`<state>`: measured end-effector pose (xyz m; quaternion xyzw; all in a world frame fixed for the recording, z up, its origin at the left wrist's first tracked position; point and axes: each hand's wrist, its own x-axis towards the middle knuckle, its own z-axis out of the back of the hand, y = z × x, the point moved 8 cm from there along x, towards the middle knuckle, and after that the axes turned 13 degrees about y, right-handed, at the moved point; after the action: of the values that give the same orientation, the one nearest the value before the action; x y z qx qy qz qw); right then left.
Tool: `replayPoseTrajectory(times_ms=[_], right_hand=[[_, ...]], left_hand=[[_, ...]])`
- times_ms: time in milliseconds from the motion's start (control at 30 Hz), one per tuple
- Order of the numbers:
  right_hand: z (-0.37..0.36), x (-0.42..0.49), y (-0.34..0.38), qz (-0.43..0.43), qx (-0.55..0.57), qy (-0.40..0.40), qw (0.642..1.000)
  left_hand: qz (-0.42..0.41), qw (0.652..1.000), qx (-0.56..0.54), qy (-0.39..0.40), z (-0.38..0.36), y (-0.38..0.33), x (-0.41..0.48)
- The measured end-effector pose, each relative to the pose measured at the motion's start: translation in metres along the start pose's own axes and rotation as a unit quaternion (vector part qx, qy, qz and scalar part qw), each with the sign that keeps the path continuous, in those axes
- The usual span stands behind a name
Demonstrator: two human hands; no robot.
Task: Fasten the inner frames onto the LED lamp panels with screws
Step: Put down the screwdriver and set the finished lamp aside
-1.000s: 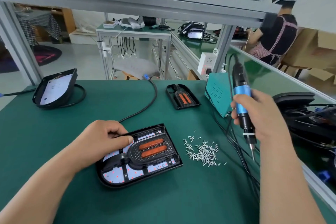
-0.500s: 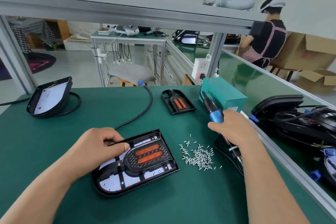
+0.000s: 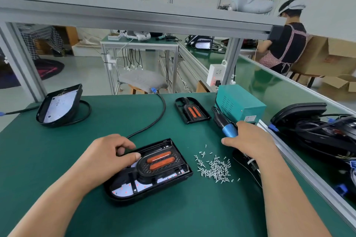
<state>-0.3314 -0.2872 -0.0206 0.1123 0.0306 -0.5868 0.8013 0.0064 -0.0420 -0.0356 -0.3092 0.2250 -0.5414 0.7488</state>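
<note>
Gripping the LED lamp panel (image 3: pixel 123 191) near centre on the green mat (image 3: pixel 57 159) with the left hand (image 3: pixel 107 157), thumbing the inner frame (image 3: pixel 146 169) down, probably for hole alignment; keeping screws (image 3: pixel 214 168) just beside for picking; clamping the electric screwdriver (image 3: pixel 228 132) in the right hand (image 3: pixel 250 145); parking a spare inner frame (image 3: pixel 191 110) beyond.

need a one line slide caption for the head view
Left hand grips the black LED lamp panel while the right hand holds a blue electric screwdriver beside loose silver screws.

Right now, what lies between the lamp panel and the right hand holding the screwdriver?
A loose pile of screws on the green mat, between the lamp panel and the right hand gripping the screwdriver; the head view shows it.
</note>
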Motion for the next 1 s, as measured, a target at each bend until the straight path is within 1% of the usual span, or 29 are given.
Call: replayPoseTrajectory(times_ms=[100, 200, 300, 400, 567, 667, 767, 833, 933, 1000], right_hand=[[0.004, -0.003, 0.0, 0.007, 0.02, -0.008, 1.0], [0.009, -0.005, 0.001, 0.019, 0.051, -0.026, 0.998], [0.01, -0.006, 0.007, 0.035, 0.052, -0.038, 0.997], [0.012, -0.008, 0.016, 0.057, 0.046, -0.06, 0.995], [0.018, -0.017, 0.041, 0.118, 0.1, -0.11, 0.982], [0.02, -0.026, 0.06, 0.175, 0.143, -0.126, 0.966], [0.015, -0.035, 0.084, 0.245, 0.174, -0.121, 0.946], [0.007, -0.04, 0.099, 0.284, 0.175, -0.103, 0.937], [-0.007, -0.042, 0.116, 0.32, 0.165, -0.069, 0.93], [-0.015, -0.04, 0.126, 0.336, 0.134, -0.053, 0.931]], left_hand=[[0.034, 0.999, 0.011, -0.003, 0.001, 0.009, 0.001], [0.06, 0.998, -0.009, 0.003, -0.001, 0.018, 0.002], [0.08, 0.997, -0.017, 0.014, 0.0, 0.021, 0.004], [0.087, 0.995, 0.038, 0.019, 0.005, 0.015, 0.003], [0.112, 0.983, 0.143, 0.005, 0.008, 0.016, 0.003], [0.137, 0.981, 0.138, 0.004, 0.01, 0.019, 0.002], [0.148, 0.982, 0.117, 0.009, 0.011, 0.022, 0.002], [0.145, 0.983, 0.11, 0.015, 0.01, 0.023, 0.004], [0.132, 0.985, 0.103, 0.029, 0.006, 0.022, 0.004], [0.117, 0.986, 0.107, 0.039, 0.006, 0.019, 0.004]])
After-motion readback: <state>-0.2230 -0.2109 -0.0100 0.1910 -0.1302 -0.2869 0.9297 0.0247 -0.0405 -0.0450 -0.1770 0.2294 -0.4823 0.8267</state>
